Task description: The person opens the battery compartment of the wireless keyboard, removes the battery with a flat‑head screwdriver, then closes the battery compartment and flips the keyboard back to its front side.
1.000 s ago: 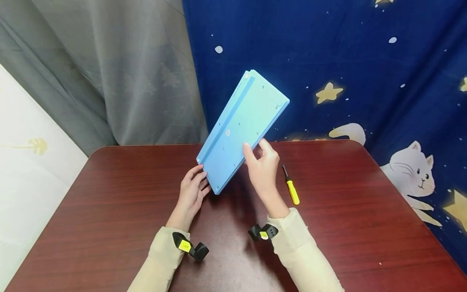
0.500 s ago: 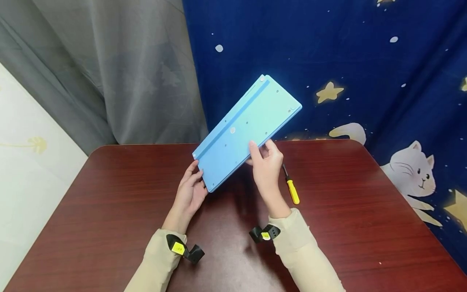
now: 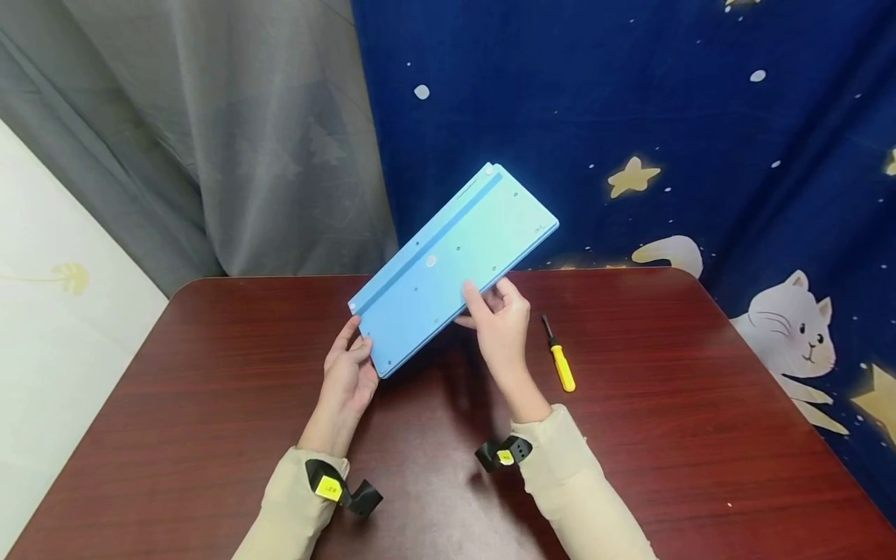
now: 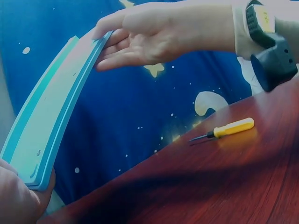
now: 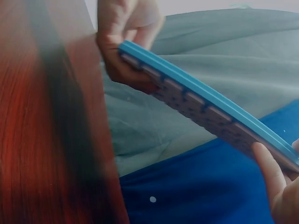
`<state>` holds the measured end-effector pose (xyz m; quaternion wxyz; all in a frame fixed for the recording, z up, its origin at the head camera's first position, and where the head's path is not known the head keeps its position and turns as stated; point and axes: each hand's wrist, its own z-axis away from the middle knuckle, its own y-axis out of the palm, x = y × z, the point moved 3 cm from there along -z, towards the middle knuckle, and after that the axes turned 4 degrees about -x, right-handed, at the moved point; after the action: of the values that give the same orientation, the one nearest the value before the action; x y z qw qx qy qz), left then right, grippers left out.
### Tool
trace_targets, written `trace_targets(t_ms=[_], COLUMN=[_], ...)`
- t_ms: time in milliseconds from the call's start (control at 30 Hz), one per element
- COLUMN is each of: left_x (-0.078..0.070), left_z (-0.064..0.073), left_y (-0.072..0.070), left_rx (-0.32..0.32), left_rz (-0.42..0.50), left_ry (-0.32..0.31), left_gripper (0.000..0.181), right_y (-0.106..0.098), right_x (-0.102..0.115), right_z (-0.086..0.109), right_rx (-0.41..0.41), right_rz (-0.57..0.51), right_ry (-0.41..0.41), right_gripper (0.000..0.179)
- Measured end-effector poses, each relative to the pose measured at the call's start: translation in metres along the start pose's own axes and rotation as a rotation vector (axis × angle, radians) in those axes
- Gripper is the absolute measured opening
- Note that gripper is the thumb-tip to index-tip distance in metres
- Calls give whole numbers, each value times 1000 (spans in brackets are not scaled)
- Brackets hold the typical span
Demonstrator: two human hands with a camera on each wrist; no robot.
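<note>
A light blue keyboard point(image 3: 448, 272) is held tilted above the table, its screw-dotted underside toward the head view. Keycaps show on its other side in the right wrist view, where the keyboard point(image 5: 219, 98) is seen edge-on. My left hand point(image 3: 346, 385) grips its lower left short end, with some fingers behind it. My right hand point(image 3: 504, 334) pinches the near long edge around the middle, thumb on the underside and other fingers beneath. To the right, apart from both hands, lies a screwdriver point(image 3: 562, 367) with a yellow handle and dark shaft.
The dark red wooden table point(image 3: 686, 435) extends under both arms. Behind it hang a grey curtain point(image 3: 280, 140) and a blue star-patterned curtain point(image 3: 700, 132). A tiny white speck point(image 3: 729, 505) is on the table at right.
The keyboard has turned clockwise to a flatter slant, its upper end swinging right, then coming back left and lower. My left hand has moved left with its end. The screwdriver stays put.
</note>
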<state>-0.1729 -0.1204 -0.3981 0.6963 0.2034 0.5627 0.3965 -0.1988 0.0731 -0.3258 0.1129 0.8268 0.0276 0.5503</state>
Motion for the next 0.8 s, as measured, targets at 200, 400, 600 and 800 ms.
trace_targets(t_ms=[200, 400, 600, 800], left_x=[-2, -5, -12, -18], left_z=[-5, -6, -4, -1], left_y=[-10, -15, -22, -27], left_rx=[-33, -27, -40, -56], left_rz=[-28, -62, -105, -119], left_ry=[9, 31, 61, 60], left_gripper=[50, 48, 45, 43], right_y=[-11, -21, -33, -53], right_x=[-7, -6, -4, -36], right_z=[-5, -10, -16, -31], right_rx=[7, -2, -37, -28], right_rz=[8, 15, -18, -60], right_ry=[-5, -8, 10, -19], right_gripper=[26, 25, 24, 28])
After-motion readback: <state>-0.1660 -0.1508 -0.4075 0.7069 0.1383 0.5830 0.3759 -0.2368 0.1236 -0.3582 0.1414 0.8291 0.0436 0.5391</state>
